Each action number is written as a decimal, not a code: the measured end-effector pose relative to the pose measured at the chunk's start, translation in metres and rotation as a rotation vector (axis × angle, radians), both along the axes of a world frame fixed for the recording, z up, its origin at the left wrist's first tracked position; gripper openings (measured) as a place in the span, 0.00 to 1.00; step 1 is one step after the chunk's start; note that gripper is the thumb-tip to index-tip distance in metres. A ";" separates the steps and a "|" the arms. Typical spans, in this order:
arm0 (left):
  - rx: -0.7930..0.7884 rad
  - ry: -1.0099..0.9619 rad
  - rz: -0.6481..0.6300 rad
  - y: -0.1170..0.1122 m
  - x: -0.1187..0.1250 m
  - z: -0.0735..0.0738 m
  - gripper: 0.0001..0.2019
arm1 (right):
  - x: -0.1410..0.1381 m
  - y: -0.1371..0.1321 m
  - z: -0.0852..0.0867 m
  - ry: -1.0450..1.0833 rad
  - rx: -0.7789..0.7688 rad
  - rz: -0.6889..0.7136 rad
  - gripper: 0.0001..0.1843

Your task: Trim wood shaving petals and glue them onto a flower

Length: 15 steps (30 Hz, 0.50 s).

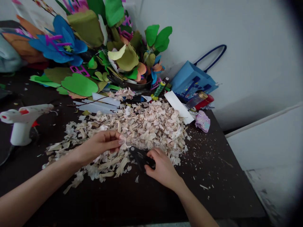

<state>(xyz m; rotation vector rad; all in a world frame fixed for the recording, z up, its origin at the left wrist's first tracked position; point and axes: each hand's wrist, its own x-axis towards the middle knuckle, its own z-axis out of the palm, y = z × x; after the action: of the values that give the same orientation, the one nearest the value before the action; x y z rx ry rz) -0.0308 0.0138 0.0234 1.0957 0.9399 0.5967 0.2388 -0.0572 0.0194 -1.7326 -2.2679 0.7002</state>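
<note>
Nearest to the camera are two bare forearms [47, 184], extended over the dark counter [213, 189] toward a wide heap of pale shavings [153, 126]. The left hand [107, 142] has its grip closed upon a small pale scrap [124, 144], which is pinched between thumb and fingers, above the front part of the heap and between the two hands. The right hand [163, 168] has its grip wrapped around the handles of black scissors [137, 154]. Their tip points to the left and is at the scrap, touching it or just beside it; whether the blades are apart or together, I cannot tell. By my judgement, the step in hand is the trimming of this scrap. The next move, I think, calls for a steady pinch, with the left fingertips kept away from the blades, and a short, controlled squeeze of the handles. At the left side is a white glue gun [21, 123], well apart from both hands. Behind the heap are translucent strips [99, 106] and a spool of green thread [159, 89]; farther back are colourful artificial flowers [63, 44], and a blue bag [189, 80] near the wall.
</note>
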 end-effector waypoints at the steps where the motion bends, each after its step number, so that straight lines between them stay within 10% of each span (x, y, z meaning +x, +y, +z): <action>1: -0.008 0.000 -0.020 0.000 -0.001 0.000 0.11 | 0.004 -0.001 0.003 0.055 -0.032 -0.019 0.11; 9: -0.058 -0.025 -0.075 -0.003 0.000 -0.002 0.11 | 0.031 -0.010 0.006 0.869 -0.554 -0.069 0.17; 15: -0.006 -0.010 -0.080 -0.002 0.001 -0.004 0.12 | 0.009 0.003 -0.011 0.998 -0.560 -0.051 0.35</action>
<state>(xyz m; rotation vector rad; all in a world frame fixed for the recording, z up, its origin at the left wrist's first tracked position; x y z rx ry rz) -0.0294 0.0116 0.0196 1.1188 0.8844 0.5333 0.2483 -0.0538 0.0088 -1.1331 -1.3829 1.7989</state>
